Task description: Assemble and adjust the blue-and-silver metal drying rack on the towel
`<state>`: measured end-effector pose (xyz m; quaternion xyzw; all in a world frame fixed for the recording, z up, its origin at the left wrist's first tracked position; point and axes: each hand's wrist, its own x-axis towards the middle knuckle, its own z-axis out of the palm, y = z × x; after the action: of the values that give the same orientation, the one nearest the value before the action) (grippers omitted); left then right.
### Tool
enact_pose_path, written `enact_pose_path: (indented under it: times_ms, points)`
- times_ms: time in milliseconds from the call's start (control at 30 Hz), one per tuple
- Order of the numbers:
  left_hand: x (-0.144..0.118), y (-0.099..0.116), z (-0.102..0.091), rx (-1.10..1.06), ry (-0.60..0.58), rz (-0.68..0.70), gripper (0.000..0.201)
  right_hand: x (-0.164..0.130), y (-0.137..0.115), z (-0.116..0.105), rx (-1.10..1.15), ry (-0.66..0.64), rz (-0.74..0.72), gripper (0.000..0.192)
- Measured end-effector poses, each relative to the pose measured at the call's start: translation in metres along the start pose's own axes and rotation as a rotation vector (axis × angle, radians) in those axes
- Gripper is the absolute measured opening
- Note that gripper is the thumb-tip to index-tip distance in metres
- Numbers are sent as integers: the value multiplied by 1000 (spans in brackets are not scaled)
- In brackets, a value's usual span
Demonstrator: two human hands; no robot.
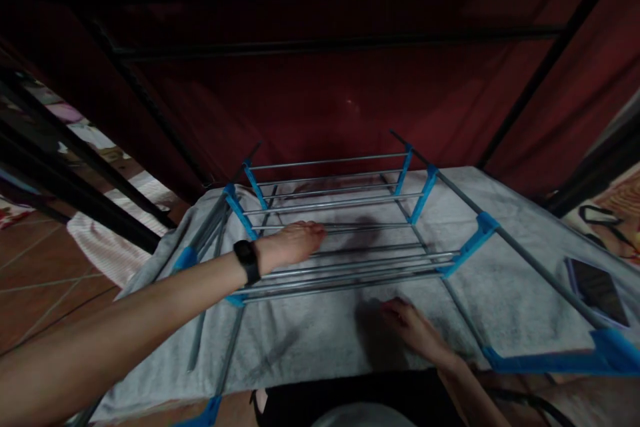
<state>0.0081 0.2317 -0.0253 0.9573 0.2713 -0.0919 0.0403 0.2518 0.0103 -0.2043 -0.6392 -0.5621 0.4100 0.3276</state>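
Left hand (293,243) lies open, flat on the drying rack's (350,227) grey rods; right hand (413,327) rests open on the grey towel (500,293)

My left hand (293,245) rests on smooth, faintly shiny metal rods of the rack (345,227), joined by glossy blue plastic connectors (423,195). Beneath lies a matt, nubby grey towel (310,333); the phone (597,290) screen looks glassy.

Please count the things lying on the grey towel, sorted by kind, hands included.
Drying rack, grey rods with blue joints: 1
Phone: 1
Hands resting there, left hand and right hand: 2
Total: 4
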Motion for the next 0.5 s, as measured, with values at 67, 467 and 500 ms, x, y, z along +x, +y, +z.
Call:
enact_pose_path:
  times_ms: [67, 467, 500]
  points:
    - [35, 10, 20, 47, -33, 74, 33, -2, 2, -11, 37, -38, 0, 40]
    - [142, 7, 93, 27, 32, -19, 63, -16, 48, -91, 23, 488, 248, 36]
    - [144, 3, 95, 15, 11, -43, 65, -15, 56, -95, 0, 621, 295, 37]
